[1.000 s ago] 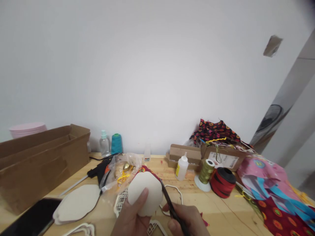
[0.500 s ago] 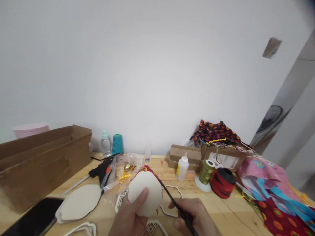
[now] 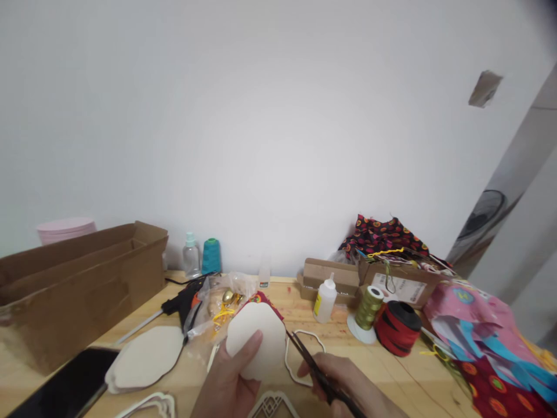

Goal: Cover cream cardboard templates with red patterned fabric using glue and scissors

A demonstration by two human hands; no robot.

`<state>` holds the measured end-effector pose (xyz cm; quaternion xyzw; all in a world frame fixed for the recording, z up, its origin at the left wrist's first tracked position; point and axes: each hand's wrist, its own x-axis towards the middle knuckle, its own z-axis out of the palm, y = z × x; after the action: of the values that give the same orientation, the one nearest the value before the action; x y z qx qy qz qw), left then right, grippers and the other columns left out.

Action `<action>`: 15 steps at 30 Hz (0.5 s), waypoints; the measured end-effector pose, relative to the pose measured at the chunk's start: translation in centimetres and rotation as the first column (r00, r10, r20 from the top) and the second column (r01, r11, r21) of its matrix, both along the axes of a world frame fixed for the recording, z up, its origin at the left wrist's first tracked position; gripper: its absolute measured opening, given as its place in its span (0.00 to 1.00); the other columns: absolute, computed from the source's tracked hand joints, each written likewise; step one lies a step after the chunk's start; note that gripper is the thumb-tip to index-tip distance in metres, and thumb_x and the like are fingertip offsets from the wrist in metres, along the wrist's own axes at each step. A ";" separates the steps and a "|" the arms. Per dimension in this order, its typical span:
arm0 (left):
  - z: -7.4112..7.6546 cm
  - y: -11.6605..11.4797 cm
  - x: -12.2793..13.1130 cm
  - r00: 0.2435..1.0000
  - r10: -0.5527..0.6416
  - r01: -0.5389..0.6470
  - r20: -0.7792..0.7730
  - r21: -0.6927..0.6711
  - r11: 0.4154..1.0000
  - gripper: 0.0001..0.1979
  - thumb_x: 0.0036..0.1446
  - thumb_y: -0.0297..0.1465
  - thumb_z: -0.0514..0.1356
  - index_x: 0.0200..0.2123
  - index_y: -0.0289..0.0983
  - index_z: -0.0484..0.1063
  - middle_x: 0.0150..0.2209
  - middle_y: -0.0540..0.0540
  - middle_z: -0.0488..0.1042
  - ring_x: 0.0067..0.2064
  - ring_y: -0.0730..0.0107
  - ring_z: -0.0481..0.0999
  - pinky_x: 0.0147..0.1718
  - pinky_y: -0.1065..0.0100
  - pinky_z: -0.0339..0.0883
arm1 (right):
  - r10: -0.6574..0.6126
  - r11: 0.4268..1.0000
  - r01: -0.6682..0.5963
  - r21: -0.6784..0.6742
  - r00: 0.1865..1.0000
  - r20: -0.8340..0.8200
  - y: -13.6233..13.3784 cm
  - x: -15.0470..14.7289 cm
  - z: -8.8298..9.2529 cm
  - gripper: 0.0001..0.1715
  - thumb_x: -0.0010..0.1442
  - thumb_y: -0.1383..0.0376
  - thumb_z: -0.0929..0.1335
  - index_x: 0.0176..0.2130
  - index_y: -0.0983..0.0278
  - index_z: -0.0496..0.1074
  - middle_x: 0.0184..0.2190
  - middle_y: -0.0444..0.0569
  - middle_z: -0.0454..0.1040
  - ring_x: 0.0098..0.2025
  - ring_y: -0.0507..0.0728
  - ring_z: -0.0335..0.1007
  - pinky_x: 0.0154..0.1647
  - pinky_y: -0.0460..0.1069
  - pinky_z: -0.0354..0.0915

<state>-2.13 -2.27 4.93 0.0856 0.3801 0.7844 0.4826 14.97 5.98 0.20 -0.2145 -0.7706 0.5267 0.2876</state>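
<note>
My left hand (image 3: 232, 374) is closed on a cream-white, wavy-edged board (image 3: 259, 322), thumb across its face and fingers behind. Red patterned fabric (image 3: 260, 298) shows past the board's upper edge; how it is fixed behind is hidden. In my right hand (image 3: 346, 377) is a pair of dark scissors (image 3: 314, 364), blades slightly apart and pointing up and left, tips close to the board's right edge. Beneath the blades lies a thin wavy-edged frame (image 3: 287, 363) on the table. A lattice-patterned frame (image 3: 273, 403) lies below the board.
At left are a long cardboard box (image 3: 87, 290), a dark phone (image 3: 65, 386), stacked white boards (image 3: 145, 357) and a glue gun (image 3: 178, 305). A glue bottle (image 3: 325, 302), green thread spool (image 3: 369, 307), red cord spool (image 3: 397, 328) and fabric pile (image 3: 470, 307) stand to the right.
The scissors' blades have parted, and their tips have drawn slightly down and away from the fabric edge. The board stays in my left hand. The whole view has shifted a little.
</note>
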 end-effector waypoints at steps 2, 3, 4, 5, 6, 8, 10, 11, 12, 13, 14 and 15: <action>0.0 -0.1 0.1 1.000 -0.004 0.004 0.001 -0.018 1.000 0.31 0.36 0.24 0.66 0.47 0.37 0.64 0.31 0.45 0.78 0.35 0.58 0.76 0.28 0.68 0.71 | -0.001 1.000 0.001 0.003 1.000 0.005 -0.2 -0.1 -0.1 0.28 0.50 0.46 0.63 0.42 0.61 0.70 0.29 0.49 0.67 0.30 0.57 0.64 0.30 0.48 0.61; 0.1 -0.1 0.1 1.000 -0.008 0.008 0.003 -0.019 1.000 0.29 0.36 0.24 0.66 0.46 0.37 0.65 0.31 0.44 0.78 0.35 0.58 0.76 0.28 0.68 0.71 | 0.007 1.000 -0.007 0.001 1.000 0.010 -0.3 -0.1 -0.2 0.28 0.50 0.46 0.63 0.42 0.61 0.70 0.29 0.48 0.67 0.28 0.56 0.63 0.29 0.48 0.61; 0.1 -0.2 0.2 1.000 -0.017 0.017 0.005 -0.016 1.000 0.28 0.36 0.24 0.66 0.45 0.36 0.66 0.31 0.44 0.78 0.35 0.57 0.76 0.29 0.67 0.71 | 0.015 1.000 -0.015 0.000 1.000 0.014 -0.4 -0.2 -0.2 0.28 0.51 0.46 0.62 0.42 0.62 0.70 0.29 0.48 0.67 0.27 0.55 0.63 0.27 0.47 0.61; 0.1 -0.2 0.3 1.000 -0.031 0.031 0.005 -0.009 0.999 0.28 0.36 0.24 0.66 0.45 0.36 0.66 0.32 0.44 0.78 0.35 0.57 0.76 0.29 0.66 0.71 | 0.021 1.000 -0.021 0.004 1.000 0.018 -0.4 -0.2 -0.2 0.28 0.51 0.46 0.62 0.42 0.62 0.70 0.28 0.47 0.66 0.26 0.54 0.62 0.25 0.47 0.60; 0.1 -0.2 0.3 0.999 -0.044 0.044 0.004 0.001 0.999 0.28 0.36 0.24 0.66 0.45 0.37 0.66 0.32 0.44 0.78 0.35 0.57 0.76 0.30 0.65 0.71 | 0.024 1.000 -0.024 0.010 1.000 0.020 -0.4 -0.3 -0.2 0.28 0.51 0.46 0.62 0.43 0.63 0.70 0.27 0.47 0.66 0.25 0.53 0.61 0.24 0.46 0.60; 0.0 -0.2 0.4 0.998 -0.068 0.068 0.000 0.017 0.998 0.29 0.36 0.24 0.66 0.46 0.37 0.66 0.33 0.43 0.78 0.36 0.56 0.76 0.31 0.64 0.71 | 0.023 0.999 -0.023 0.023 1.000 0.020 -0.3 -0.5 -0.2 0.29 0.51 0.46 0.62 0.43 0.64 0.70 0.24 0.46 0.64 0.24 0.53 0.60 0.23 0.46 0.60; -0.2 0.0 0.3 0.996 -0.088 0.089 -0.010 0.020 0.996 0.29 0.37 0.23 0.65 0.47 0.37 0.65 0.33 0.43 0.78 0.36 0.56 0.76 0.32 0.64 0.70 | 0.023 1.000 -0.023 0.022 1.000 0.018 -0.2 -0.7 -0.2 0.28 0.52 0.46 0.62 0.42 0.64 0.70 0.23 0.45 0.63 0.23 0.52 0.60 0.23 0.45 0.60; -0.4 0.0 0.3 0.996 -0.092 0.092 -0.015 0.018 0.996 0.30 0.37 0.23 0.65 0.48 0.37 0.65 0.33 0.43 0.78 0.36 0.57 0.76 0.32 0.65 0.70 | 0.021 1.000 -0.022 0.019 1.000 0.020 -0.1 -0.7 -0.2 0.28 0.52 0.47 0.62 0.42 0.64 0.70 0.22 0.45 0.63 0.23 0.52 0.60 0.22 0.45 0.60; -0.5 0.1 0.2 0.995 -0.095 0.096 -0.018 0.014 0.995 0.30 0.38 0.24 0.65 0.48 0.37 0.64 0.33 0.43 0.78 0.36 0.57 0.76 0.32 0.65 0.70 | 0.018 1.000 -0.018 0.018 1.000 0.024 0.0 -0.8 -0.3 0.28 0.52 0.47 0.62 0.41 0.64 0.71 0.22 0.45 0.63 0.22 0.52 0.60 0.22 0.45 0.60; -0.6 0.1 0.2 0.995 -0.099 0.099 -0.020 0.012 0.995 0.31 0.38 0.24 0.65 0.49 0.38 0.63 0.33 0.44 0.78 0.36 0.57 0.76 0.32 0.65 0.70 | 0.011 1.000 -0.011 0.020 1.000 0.028 0.1 -0.8 -0.3 0.27 0.51 0.46 0.62 0.40 0.64 0.71 0.21 0.45 0.64 0.22 0.53 0.60 0.22 0.45 0.60; -0.7 0.2 0.2 0.994 -0.106 0.107 -0.020 0.014 0.994 0.31 0.38 0.24 0.65 0.50 0.39 0.62 0.32 0.44 0.78 0.36 0.58 0.76 0.32 0.65 0.70 | 0.001 1.000 -0.001 0.023 0.999 0.033 0.2 -0.8 -0.4 0.27 0.51 0.46 0.63 0.40 0.63 0.71 0.21 0.45 0.64 0.23 0.53 0.61 0.22 0.45 0.60; -0.8 0.2 0.2 0.994 -0.112 0.112 -0.019 0.015 0.994 0.32 0.38 0.24 0.65 0.50 0.39 0.62 0.32 0.44 0.78 0.35 0.58 0.76 0.31 0.65 0.70 | -0.011 1.000 0.010 0.025 0.999 0.037 0.3 -0.8 -0.5 0.27 0.50 0.46 0.63 0.40 0.63 0.72 0.21 0.45 0.64 0.23 0.53 0.61 0.22 0.45 0.60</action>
<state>-1.91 -2.08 4.12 0.1179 0.3728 0.7583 0.5217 14.12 6.24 -0.32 -0.2248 -0.7812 0.5113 0.2788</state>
